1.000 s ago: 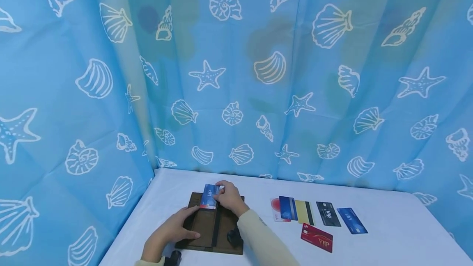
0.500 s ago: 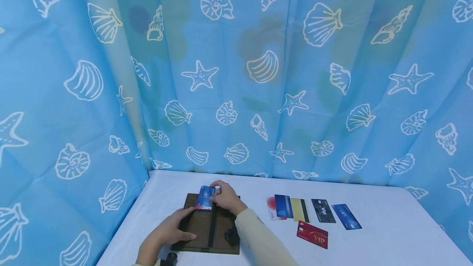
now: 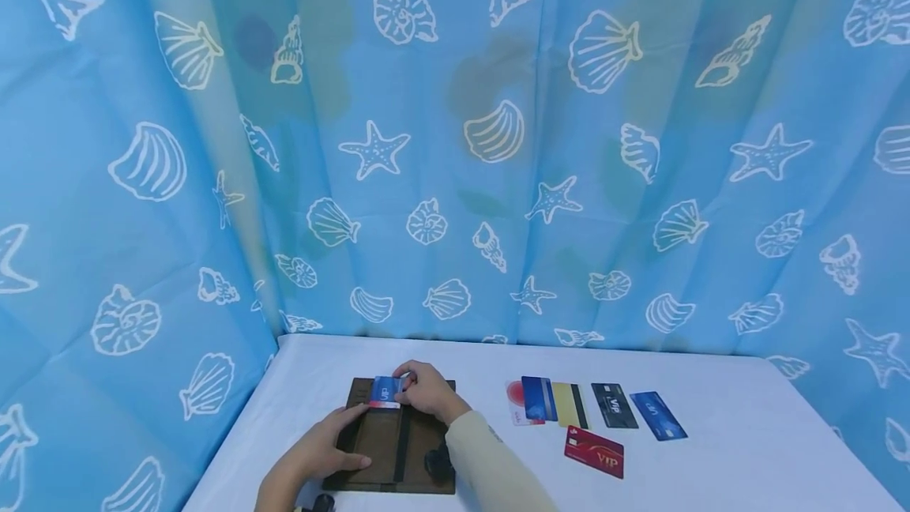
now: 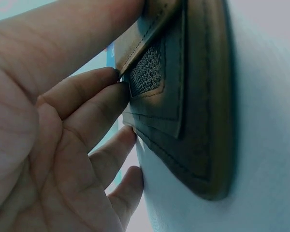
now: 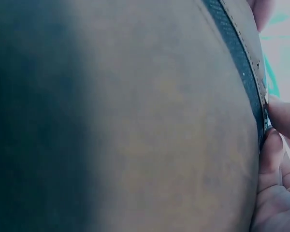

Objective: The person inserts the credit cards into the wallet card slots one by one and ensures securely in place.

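A brown leather wallet (image 3: 377,449) lies unfolded on the table, a dark strap (image 3: 401,445) running down it. A blue card (image 3: 385,391) stands partly out of a pocket near its top. The right hand (image 3: 430,393) pinches that card at its right edge. The left hand (image 3: 323,445) rests on the wallet's left side, fingers spread, fingertips by the pocket's edge. In the left wrist view the left hand (image 4: 77,125) touches the leather (image 4: 198,121) with its fingertips. Brown leather (image 5: 169,116) fills most of the right wrist view, with the right hand's fingers (image 5: 285,118) at its edge.
To the right of the wallet lie a white card with a red circle (image 3: 515,395), a blue card (image 3: 536,397), a gold card (image 3: 566,403), a black card (image 3: 614,406), another blue card (image 3: 659,416) and a red card (image 3: 594,451). A patterned blue curtain (image 3: 441,141) stands behind the white table (image 3: 739,433).
The blue card has slid down into the wallet's pocket, less of it showing, and the right hand has moved down with it. The left hand stays on the wallet. The head view has shifted slightly.
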`<state>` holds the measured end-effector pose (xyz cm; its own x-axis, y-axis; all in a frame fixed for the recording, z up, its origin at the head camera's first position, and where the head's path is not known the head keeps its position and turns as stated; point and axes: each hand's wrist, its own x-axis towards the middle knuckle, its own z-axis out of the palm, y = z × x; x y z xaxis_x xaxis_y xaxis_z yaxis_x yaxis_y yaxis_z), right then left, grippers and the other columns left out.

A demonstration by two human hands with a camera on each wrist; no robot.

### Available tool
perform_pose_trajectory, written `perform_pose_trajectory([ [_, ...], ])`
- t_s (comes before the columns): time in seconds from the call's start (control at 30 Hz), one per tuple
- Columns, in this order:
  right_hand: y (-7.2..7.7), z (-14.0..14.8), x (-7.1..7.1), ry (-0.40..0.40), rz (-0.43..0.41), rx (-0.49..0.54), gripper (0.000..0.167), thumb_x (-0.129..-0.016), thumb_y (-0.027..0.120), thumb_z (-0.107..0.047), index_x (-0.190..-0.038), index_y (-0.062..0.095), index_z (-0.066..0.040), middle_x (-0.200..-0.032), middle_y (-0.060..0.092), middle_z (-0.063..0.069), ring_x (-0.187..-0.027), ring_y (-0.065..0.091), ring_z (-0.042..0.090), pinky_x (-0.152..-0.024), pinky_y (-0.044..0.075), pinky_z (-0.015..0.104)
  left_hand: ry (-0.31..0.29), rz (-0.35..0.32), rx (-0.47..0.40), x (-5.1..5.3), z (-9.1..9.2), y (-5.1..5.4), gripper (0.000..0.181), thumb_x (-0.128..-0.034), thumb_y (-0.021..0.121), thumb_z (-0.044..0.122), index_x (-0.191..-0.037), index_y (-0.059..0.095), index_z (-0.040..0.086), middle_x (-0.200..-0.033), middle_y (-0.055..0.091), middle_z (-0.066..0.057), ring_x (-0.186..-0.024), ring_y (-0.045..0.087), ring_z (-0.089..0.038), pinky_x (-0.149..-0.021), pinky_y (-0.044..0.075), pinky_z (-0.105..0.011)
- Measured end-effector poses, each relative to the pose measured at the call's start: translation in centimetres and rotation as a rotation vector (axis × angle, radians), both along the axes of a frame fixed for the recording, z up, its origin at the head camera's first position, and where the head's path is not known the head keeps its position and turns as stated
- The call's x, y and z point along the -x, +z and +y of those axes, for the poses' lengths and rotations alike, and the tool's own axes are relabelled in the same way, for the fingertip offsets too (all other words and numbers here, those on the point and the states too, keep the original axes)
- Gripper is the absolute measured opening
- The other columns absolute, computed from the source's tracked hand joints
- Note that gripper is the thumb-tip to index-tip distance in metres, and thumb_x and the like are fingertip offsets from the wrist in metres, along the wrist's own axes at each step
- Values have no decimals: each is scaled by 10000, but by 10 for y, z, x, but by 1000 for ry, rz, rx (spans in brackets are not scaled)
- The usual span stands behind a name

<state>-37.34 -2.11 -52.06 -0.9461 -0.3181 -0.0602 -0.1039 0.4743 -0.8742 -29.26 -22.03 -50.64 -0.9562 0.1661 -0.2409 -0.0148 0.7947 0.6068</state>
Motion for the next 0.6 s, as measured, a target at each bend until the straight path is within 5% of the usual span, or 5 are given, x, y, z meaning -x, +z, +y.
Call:
perform_pose_trajectory([
  [0.6,-5,2,-9,-1,12,57,178,-931,670,-90,-1099,700,-139,-875,550,8,-811,525,161,-725,473,315,9,-40,-22,-1,2,2,858,-728,870,316,-1455,473,92,-1458,462,-267,-1346,402,-516,-1041,377,-695],
])
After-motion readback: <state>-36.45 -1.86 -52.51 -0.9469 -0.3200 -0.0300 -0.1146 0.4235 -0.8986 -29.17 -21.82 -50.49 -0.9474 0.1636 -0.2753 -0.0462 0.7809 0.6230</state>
